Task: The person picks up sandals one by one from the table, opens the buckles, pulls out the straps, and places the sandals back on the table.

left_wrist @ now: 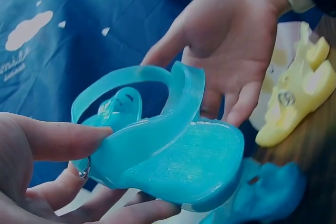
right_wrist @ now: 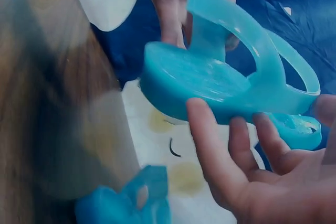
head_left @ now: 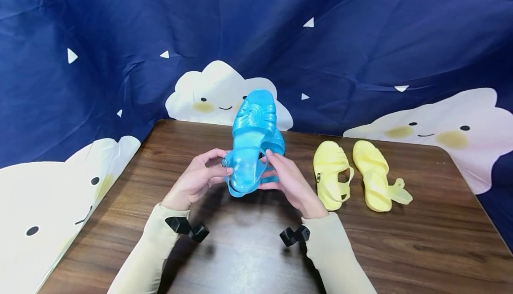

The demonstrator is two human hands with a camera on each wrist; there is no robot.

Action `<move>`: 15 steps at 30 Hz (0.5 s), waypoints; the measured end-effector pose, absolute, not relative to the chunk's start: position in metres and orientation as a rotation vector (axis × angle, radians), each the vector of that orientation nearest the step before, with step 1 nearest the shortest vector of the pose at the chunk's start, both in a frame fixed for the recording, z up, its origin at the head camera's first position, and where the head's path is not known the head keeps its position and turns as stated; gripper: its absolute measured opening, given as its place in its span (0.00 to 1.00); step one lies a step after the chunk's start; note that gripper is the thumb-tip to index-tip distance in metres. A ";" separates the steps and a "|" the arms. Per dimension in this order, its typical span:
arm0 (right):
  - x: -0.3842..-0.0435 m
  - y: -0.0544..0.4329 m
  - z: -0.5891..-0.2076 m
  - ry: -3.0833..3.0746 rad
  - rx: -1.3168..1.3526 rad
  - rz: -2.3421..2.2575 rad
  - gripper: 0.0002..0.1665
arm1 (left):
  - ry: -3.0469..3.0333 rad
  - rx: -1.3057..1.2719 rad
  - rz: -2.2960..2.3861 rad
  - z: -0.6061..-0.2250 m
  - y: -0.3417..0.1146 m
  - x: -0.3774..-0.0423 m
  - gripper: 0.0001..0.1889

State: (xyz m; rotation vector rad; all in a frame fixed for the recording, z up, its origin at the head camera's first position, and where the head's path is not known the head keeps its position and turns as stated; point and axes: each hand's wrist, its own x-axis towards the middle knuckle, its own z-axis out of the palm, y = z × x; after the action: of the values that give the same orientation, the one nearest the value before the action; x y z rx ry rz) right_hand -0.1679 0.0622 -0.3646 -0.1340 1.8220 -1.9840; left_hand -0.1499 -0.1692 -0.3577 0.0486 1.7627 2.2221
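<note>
A translucent blue jelly sandal is held up over the table, toe pointing away and heel toward me. My left hand pinches its left side near the buckle, thumb on the strap and fingers underneath. On the opposite side, my right hand grips the sandal, fingertips along the sole edge and thumb at the strap. Behind it, partly hidden, is a second blue sandal, also visible low in the right wrist view.
To the right lie two yellow sandals, one with its strap looped and one with its strap splayed outward. The brown wooden table meets a dark blue curtain with cloud prints at its back edge.
</note>
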 end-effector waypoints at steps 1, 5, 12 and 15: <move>-0.168 0.066 -0.365 1.839 -0.133 -1.975 0.34 | 1.762 0.061 2.218 -0.357 -0.167 -0.149 0.14; -0.167 0.078 -0.366 1.880 -0.109 -1.983 0.33 | 1.755 0.079 2.205 -0.357 -0.156 -0.145 0.13; -0.160 0.095 -0.369 2.029 -0.132 -1.924 0.24 | 1.712 0.092 2.181 -0.360 -0.139 -0.137 0.14; -0.156 0.100 -0.370 2.148 -0.182 -1.846 0.23 | 1.727 0.104 2.147 -0.363 -0.133 -0.134 0.14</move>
State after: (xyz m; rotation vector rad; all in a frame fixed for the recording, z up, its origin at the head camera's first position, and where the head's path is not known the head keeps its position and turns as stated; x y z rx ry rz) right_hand -0.1558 0.1000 -0.3702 -0.1823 2.1481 -1.8460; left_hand -0.1337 -0.1332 -0.3629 0.1036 1.7266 2.1473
